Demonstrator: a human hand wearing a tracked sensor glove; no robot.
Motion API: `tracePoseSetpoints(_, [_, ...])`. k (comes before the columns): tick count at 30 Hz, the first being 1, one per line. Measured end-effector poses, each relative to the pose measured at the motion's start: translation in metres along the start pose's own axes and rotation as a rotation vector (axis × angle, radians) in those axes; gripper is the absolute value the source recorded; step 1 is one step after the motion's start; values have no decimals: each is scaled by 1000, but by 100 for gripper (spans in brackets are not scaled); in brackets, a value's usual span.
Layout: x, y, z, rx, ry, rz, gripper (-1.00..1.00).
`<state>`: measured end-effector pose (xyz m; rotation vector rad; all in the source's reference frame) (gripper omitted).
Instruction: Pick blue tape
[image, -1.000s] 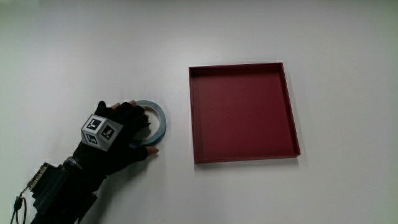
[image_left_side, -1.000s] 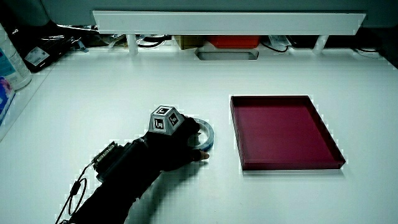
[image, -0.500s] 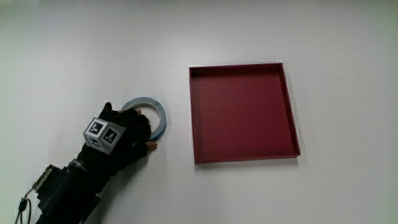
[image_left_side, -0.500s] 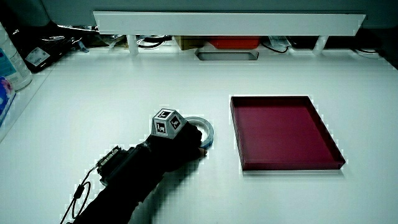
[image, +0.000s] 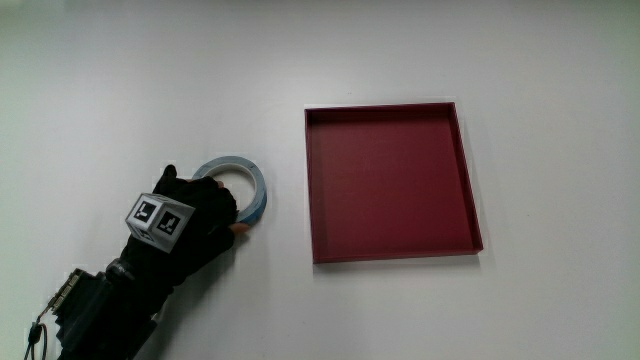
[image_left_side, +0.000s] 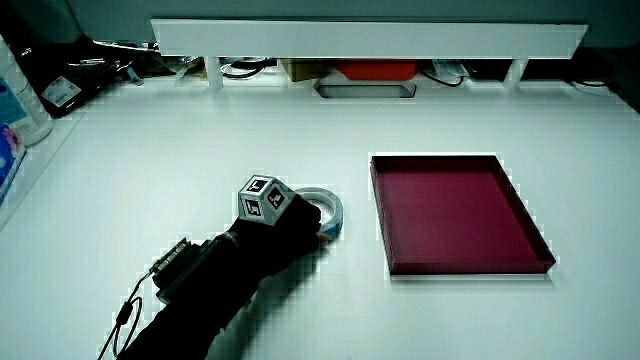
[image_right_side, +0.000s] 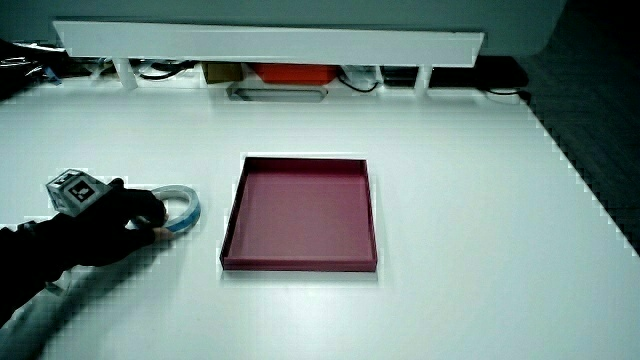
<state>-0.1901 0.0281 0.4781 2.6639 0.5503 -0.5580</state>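
Observation:
The blue tape (image: 246, 174) is a pale blue ring on the white table, beside the dark red tray (image: 390, 180). The gloved hand (image: 203, 213) covers the part of the ring nearest the person. Its fingers curl over the rim and into the hole, with the thumb pressed on the outer wall. The ring looks slightly tilted in this grip. Both side views show the same hold: tape (image_left_side: 327, 203) (image_right_side: 186, 204), hand (image_left_side: 287, 226) (image_right_side: 122, 214). The patterned cube (image: 156, 217) sits on the back of the hand.
The shallow square tray (image_left_side: 455, 210) (image_right_side: 300, 210) has nothing in it. A low white partition (image_left_side: 365, 35) runs along the table's edge farthest from the person, with cables and small items under it. Bottles (image_left_side: 15, 95) stand at the table's side edge.
The fingers have closed tighter on the ring, the thumb drawing in against its outer wall. The hand and tape shifted slightly, and the ring now sits tilted.

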Motion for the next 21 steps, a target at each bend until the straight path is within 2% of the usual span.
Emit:
tracePoseSetpoints(2, [6, -2, 8, 18, 21, -4, 100])
tracePoseSetpoints(4, [10, -4, 11, 27, 3, -12, 100])
tracePoseSetpoints(5, [17, -5, 17, 24, 37, -9, 100])
tracePoseSetpoints(6, [22, -5, 18, 37, 37, -44, 100])
tracePoseSetpoints(7, [23, -5, 15, 49, -4, -54, 100])
tracePoseSetpoints(8, [33, -4, 21, 41, 47, -70, 100])
tracePoseSetpoints(10, [48, -4, 28, 57, 60, -120, 100])
tracePoseSetpoints(12, [61, -4, 33, 67, 82, -138, 100])
tracePoseSetpoints(13, [65, -3, 33, 74, 40, -163, 100])
tracePoseSetpoints(14, [73, -2, 37, 76, 69, -176, 100])
tracePoseSetpoints(16, [76, 1, 33, 112, 13, -230, 100])
tracePoseSetpoints(19, [93, 10, 45, 124, 39, -273, 100])
tracePoseSetpoints(20, [88, 14, 36, 132, -4, -285, 100])
tracePoseSetpoints(21, [92, 17, 37, 170, -2, -307, 100])
